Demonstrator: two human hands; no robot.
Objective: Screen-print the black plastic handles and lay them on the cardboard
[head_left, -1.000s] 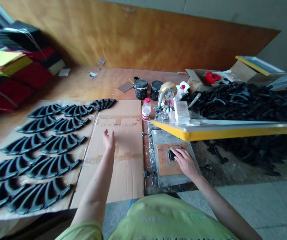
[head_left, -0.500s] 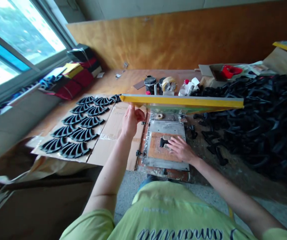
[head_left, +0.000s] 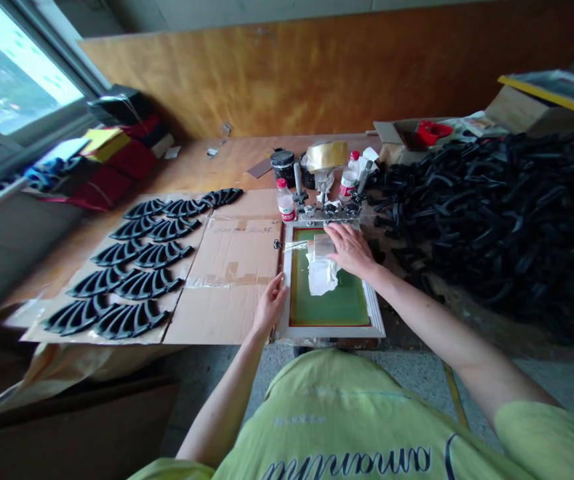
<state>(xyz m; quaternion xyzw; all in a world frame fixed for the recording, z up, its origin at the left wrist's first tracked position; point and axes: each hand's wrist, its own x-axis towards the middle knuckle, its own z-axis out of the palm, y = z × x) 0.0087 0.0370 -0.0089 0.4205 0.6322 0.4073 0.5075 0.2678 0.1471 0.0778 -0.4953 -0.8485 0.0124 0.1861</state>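
Silkscreen frame (head_left: 334, 331) now lowered flat from raised; right hand (head_left: 349, 250) rests, fingers spread and ungrasping, on crumpled plastic film (head_left: 323, 277) at twelve o'clock; left hand (head_left: 271, 308) released beside the nine o'clock edge.

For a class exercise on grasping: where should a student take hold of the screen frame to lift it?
Grip the near edge of the screen frame from the front, fingers under the rim. Its far end sits in the metal clamp, so the near edge is free.

bright daylight pours through the window (head_left: 14, 70), with wide-angle bending at the picture's edges.
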